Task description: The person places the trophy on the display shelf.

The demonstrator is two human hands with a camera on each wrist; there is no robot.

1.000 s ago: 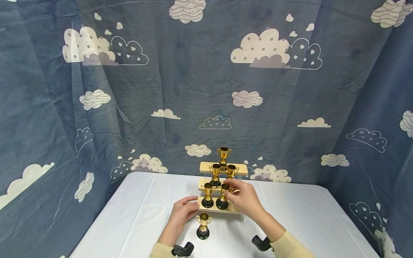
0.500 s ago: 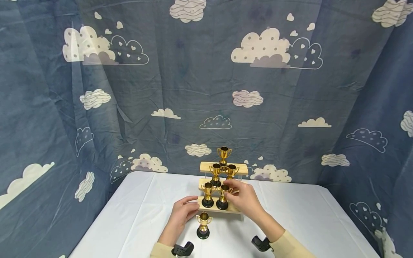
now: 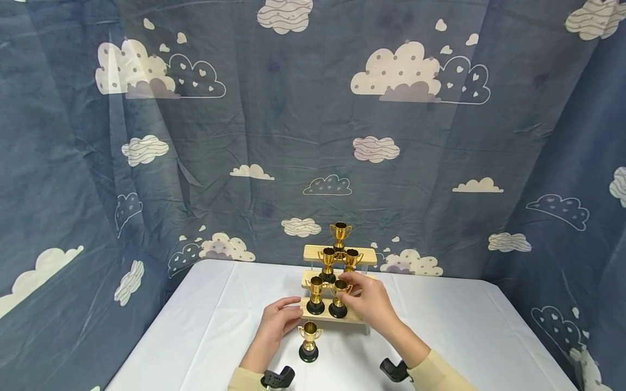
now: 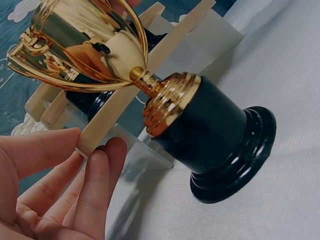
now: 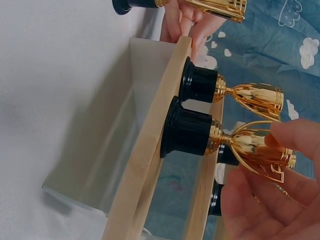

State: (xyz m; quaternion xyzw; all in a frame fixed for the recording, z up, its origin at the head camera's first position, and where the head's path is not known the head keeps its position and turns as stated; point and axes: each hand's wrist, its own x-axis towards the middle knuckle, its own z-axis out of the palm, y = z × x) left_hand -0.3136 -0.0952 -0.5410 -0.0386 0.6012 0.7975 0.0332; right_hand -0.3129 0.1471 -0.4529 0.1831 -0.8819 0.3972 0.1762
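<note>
A three-tier wooden display stand [image 3: 357,316] holds several gold trophy cups on black bases. My right hand [image 3: 371,300] pinches the cup of the right-hand trophy [image 5: 187,131] on the lowest tier, and its base rests on the plank. Beside it stands another trophy [image 3: 315,296], upright. With fingertips above and below, my left hand [image 3: 277,323] grips the left end of the lowest plank [image 4: 107,117]. A further trophy [image 3: 309,343] stands on the table in front of the stand, close to the left hand.
Two trophies stand on the middle tier, the right one [image 3: 351,259] partly behind my right hand. One trophy [image 3: 339,234] tops the stand. A white cloth covers the table [image 3: 215,326]. Behind hangs a blue cloud-patterned curtain [image 3: 313,119].
</note>
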